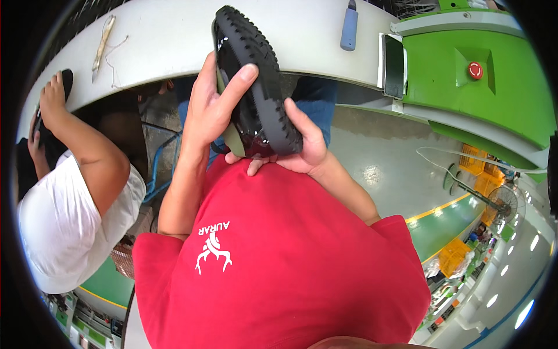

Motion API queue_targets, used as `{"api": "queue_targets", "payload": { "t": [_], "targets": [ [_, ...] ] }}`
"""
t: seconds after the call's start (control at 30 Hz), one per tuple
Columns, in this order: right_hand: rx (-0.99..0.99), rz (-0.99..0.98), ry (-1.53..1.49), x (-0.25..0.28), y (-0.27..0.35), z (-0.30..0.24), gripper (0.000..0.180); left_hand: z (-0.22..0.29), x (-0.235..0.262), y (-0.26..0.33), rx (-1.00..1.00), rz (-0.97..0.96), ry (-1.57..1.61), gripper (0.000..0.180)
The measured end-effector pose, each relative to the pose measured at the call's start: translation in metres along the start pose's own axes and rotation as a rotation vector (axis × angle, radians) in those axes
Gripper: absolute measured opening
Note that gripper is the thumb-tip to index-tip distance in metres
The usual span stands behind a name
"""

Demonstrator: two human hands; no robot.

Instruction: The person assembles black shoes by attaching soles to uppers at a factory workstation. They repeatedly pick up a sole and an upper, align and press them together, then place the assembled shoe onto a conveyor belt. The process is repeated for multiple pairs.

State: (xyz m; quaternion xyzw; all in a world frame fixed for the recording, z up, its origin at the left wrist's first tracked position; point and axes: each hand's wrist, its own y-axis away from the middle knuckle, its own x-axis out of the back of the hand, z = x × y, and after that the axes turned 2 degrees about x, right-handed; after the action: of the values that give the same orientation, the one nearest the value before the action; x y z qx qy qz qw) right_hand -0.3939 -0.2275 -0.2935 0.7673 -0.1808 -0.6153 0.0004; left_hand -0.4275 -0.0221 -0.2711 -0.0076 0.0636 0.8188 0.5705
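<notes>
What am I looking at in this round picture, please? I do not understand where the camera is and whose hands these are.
The camera sits on a person's head and looks down, so the picture bends at its rim. The red shirt is the wearer's own. Their left hand and right hand together hold a black shoe sole with a ridged tread, close to the chest. Ahead runs a curved white work surface; on it lie a blue-grey handled tool and a pale stick-like tool. To the right stands a green machine with a red button. On the left, another person in a white shirt works on a dark piece.
</notes>
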Motion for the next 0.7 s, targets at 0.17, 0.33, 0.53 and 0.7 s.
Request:
{"api": "queue_targets", "payload": {
  "t": [0.17, 0.33, 0.53, 0.7],
  "targets": [
    [-0.012, -0.094, -0.161, 0.013, -0.005, 0.0, 0.089, 0.0, -0.001, 0.002, 0.007, 0.044, -0.161, 0.078],
    [-0.05, -0.119, -0.244, 0.019, -0.009, 0.002, 0.1, -0.01, 0.0, 0.005, 0.063, 0.043, -0.221, 0.086],
    [-0.048, -0.143, -0.277, 0.023, -0.012, 0.007, 0.104, -0.024, 0.006, 0.007, 0.041, 0.051, -0.201, 0.086],
    [-0.059, -0.096, -0.243, 0.019, -0.012, 0.01, 0.106, -0.027, 0.01, 0.009, 0.031, 0.047, -0.178, 0.087]
  ]
}}
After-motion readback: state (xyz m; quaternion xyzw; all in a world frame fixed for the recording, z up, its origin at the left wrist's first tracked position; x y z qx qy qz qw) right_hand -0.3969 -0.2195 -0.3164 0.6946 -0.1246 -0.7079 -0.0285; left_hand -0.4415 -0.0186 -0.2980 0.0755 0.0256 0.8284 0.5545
